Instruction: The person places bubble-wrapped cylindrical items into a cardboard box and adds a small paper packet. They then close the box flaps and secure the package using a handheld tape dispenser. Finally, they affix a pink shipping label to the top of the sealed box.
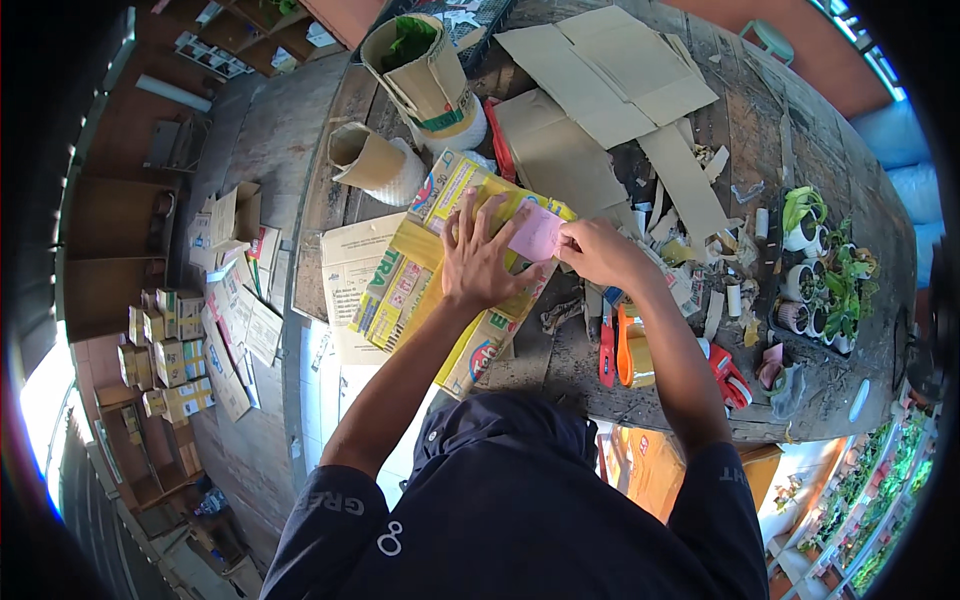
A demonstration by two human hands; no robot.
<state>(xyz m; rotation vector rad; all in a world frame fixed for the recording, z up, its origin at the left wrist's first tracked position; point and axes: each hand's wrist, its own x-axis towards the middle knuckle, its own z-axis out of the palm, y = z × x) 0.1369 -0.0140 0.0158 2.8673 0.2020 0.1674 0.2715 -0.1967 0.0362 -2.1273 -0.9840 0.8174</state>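
Observation:
A yellow printed cardboard box (398, 292) lies at an angle at the near edge of the wooden table. My left hand (482, 258) rests on its top with the fingers spread. A pink slip of paper (534, 233) sits on the box, partly beside my left fingertips. At the slip's right edge, my right hand (600, 252) pinches it between thumb and fingers. Whether the slip is stuck down cannot be told. Under the left side of the box is a flat brown cardboard piece (345, 262).
Two cardboard tubes (425, 85) (365, 160) stand behind the box. Flat cardboard sheets (610, 75) and scraps cover the far middle. At right are an orange-handled tool (625, 345), a red tape dispenser (730, 378) and a tray of potted plants (835, 285).

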